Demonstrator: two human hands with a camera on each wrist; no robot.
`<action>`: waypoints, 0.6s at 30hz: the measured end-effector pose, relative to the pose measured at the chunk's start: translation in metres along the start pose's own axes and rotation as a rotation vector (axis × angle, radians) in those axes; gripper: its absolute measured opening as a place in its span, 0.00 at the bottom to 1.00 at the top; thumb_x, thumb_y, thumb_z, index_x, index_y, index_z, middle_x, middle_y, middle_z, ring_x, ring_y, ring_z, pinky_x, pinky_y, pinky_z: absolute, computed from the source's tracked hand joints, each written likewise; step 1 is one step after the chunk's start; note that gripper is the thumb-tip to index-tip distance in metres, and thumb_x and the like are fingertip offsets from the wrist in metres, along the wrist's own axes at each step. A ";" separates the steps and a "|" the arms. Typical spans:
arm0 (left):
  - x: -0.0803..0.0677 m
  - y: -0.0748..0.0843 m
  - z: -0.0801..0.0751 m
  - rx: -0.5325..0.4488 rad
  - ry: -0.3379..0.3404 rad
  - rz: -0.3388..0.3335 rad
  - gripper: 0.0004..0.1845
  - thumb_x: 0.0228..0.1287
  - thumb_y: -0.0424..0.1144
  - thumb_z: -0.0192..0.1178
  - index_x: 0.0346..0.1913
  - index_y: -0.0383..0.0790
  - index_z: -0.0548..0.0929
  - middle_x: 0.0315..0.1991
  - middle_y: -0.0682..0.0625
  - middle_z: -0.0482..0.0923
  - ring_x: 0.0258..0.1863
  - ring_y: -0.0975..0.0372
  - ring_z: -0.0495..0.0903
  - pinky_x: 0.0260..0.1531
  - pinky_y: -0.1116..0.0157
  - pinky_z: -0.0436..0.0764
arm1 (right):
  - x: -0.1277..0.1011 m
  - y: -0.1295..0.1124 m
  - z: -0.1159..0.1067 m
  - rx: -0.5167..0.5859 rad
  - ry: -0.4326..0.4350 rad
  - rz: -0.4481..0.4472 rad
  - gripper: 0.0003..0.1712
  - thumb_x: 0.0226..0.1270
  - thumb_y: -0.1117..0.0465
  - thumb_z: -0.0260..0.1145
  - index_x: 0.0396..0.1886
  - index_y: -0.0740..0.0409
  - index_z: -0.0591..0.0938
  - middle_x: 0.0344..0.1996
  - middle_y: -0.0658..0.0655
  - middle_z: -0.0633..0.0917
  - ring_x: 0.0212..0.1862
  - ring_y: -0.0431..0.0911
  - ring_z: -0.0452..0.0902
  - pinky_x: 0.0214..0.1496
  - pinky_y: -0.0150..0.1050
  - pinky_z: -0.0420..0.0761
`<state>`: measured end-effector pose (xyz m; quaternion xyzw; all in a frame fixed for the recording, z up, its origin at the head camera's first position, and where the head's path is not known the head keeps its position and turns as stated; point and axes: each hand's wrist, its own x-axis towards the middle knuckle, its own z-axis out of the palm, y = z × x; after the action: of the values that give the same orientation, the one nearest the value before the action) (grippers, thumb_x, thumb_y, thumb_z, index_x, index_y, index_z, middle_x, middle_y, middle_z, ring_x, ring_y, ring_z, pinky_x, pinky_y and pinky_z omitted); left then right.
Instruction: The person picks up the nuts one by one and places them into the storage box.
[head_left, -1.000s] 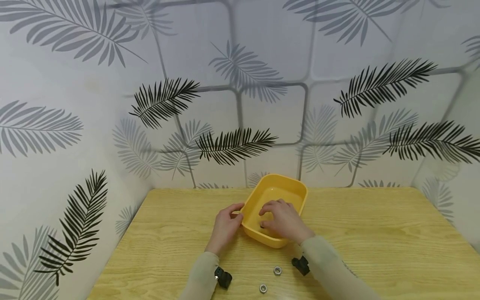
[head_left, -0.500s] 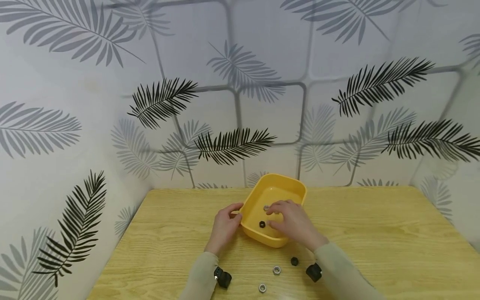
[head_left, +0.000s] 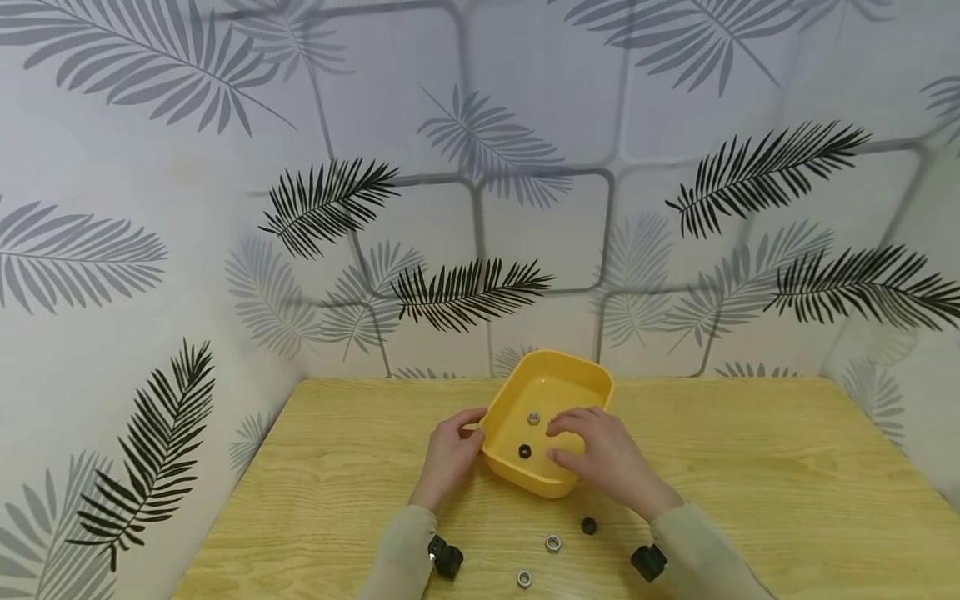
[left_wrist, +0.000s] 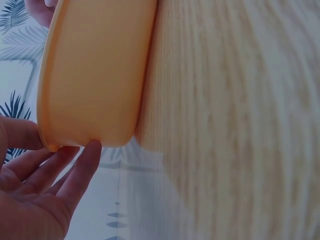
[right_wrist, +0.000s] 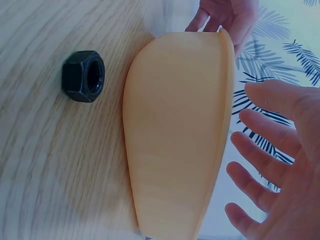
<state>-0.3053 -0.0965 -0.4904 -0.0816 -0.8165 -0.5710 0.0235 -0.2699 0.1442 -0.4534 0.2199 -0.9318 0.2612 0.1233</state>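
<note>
The left hand [head_left: 450, 457] touches the side of the yellow tub [head_left: 581, 385] with straight fingers. The right hand [head_left: 607, 458] is over the tub, fingers spread and empty.

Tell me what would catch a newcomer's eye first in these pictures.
The yellow tray at the table's far middle stands out, with a silver nut and a black nut inside. The left hand touches its left rim; the right hand hovers open over its near right corner. Three more nuts lie on the wood nearer the person.
</note>
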 end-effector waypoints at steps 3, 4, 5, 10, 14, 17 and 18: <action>0.001 0.000 0.000 0.002 0.005 -0.004 0.20 0.67 0.30 0.54 0.62 0.34 0.79 0.57 0.40 0.78 0.45 0.52 0.82 0.39 0.61 0.84 | -0.003 -0.001 -0.003 0.005 0.005 -0.004 0.14 0.59 0.54 0.74 0.44 0.51 0.87 0.52 0.50 0.83 0.56 0.52 0.74 0.59 0.59 0.68; 0.001 0.000 0.000 0.002 0.007 -0.006 0.20 0.67 0.30 0.54 0.61 0.34 0.79 0.57 0.40 0.79 0.45 0.53 0.82 0.39 0.61 0.84 | -0.004 -0.001 -0.004 0.005 0.009 -0.004 0.14 0.59 0.54 0.74 0.45 0.51 0.87 0.52 0.50 0.83 0.56 0.52 0.74 0.60 0.60 0.68; 0.001 0.000 0.000 0.003 0.011 -0.010 0.20 0.67 0.31 0.54 0.61 0.35 0.79 0.56 0.41 0.79 0.45 0.53 0.82 0.38 0.61 0.84 | -0.005 -0.002 -0.005 0.007 0.012 -0.004 0.15 0.59 0.53 0.74 0.45 0.50 0.87 0.52 0.50 0.83 0.56 0.51 0.74 0.60 0.60 0.68; 0.000 0.001 0.000 -0.004 0.018 -0.023 0.20 0.67 0.32 0.54 0.61 0.36 0.80 0.55 0.44 0.79 0.44 0.55 0.82 0.38 0.62 0.84 | -0.011 -0.006 -0.013 0.011 0.045 -0.018 0.15 0.59 0.52 0.74 0.46 0.47 0.87 0.52 0.49 0.83 0.56 0.50 0.74 0.61 0.59 0.68; -0.001 0.001 0.000 -0.009 0.013 -0.032 0.20 0.67 0.32 0.54 0.62 0.37 0.80 0.56 0.44 0.79 0.45 0.54 0.82 0.39 0.61 0.84 | -0.017 -0.008 -0.019 0.019 0.054 -0.020 0.14 0.60 0.51 0.73 0.45 0.46 0.86 0.51 0.48 0.83 0.56 0.50 0.74 0.61 0.58 0.68; -0.001 0.000 0.000 -0.007 0.015 -0.038 0.20 0.67 0.33 0.54 0.61 0.38 0.80 0.56 0.44 0.79 0.45 0.55 0.82 0.39 0.62 0.84 | -0.021 -0.008 -0.023 0.022 0.062 -0.016 0.14 0.60 0.51 0.73 0.45 0.46 0.86 0.51 0.48 0.83 0.56 0.50 0.74 0.60 0.58 0.68; -0.001 0.000 0.000 -0.007 0.014 -0.035 0.20 0.67 0.33 0.54 0.61 0.37 0.80 0.56 0.44 0.79 0.44 0.55 0.82 0.39 0.62 0.84 | -0.023 -0.008 -0.024 0.020 0.066 -0.016 0.14 0.60 0.51 0.73 0.45 0.46 0.86 0.51 0.48 0.83 0.56 0.50 0.74 0.60 0.58 0.69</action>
<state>-0.3044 -0.0967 -0.4905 -0.0631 -0.8156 -0.5748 0.0190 -0.2435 0.1589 -0.4381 0.2197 -0.9228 0.2768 0.1539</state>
